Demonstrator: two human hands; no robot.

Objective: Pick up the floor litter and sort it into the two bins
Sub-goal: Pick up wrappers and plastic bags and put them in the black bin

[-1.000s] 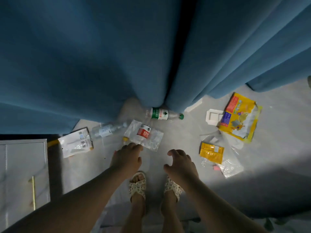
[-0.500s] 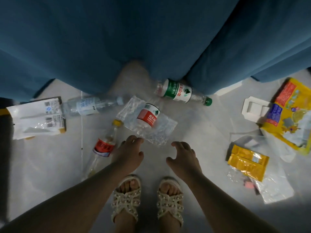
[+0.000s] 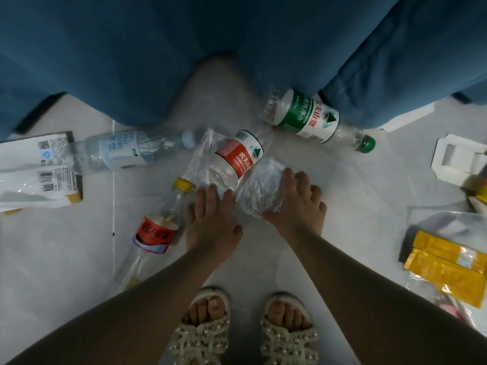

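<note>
Both hands rest on the crumpled clear bag (image 3: pixel 259 185) on the floor (image 3: pixel 342 196): left hand (image 3: pixel 210 219) spread flat, right hand (image 3: pixel 299 204) curled on its edge; a red-label bottle (image 3: pixel 237 156) lies across it.

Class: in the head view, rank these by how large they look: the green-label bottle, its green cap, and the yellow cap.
1. green-label bottle
2. green cap and yellow cap: these look alike, so no ranking.

Bottle (image 3: pixel 238 156) lies on plastic bag (image 3: pixel 259 188), between two other bottles (image 3: pixel 315 117)
</note>
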